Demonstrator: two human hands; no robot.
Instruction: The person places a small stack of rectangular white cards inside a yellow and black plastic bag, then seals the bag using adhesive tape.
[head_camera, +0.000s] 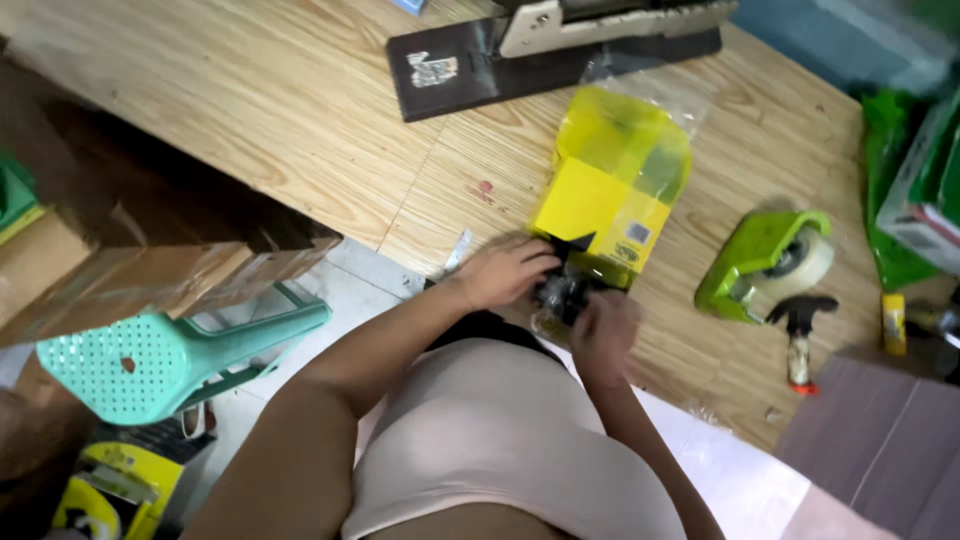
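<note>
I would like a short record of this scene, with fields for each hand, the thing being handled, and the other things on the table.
left hand: left hand grips the near end of the yellow package
right hand: right hand closes on the small black object at that same end
handled thing: yellow package in clear plastic, lying flat
surface: wooden table
to the right: green tape dispenser, small hammer
far side: black-based machine
below table: teal plastic stool
</note>
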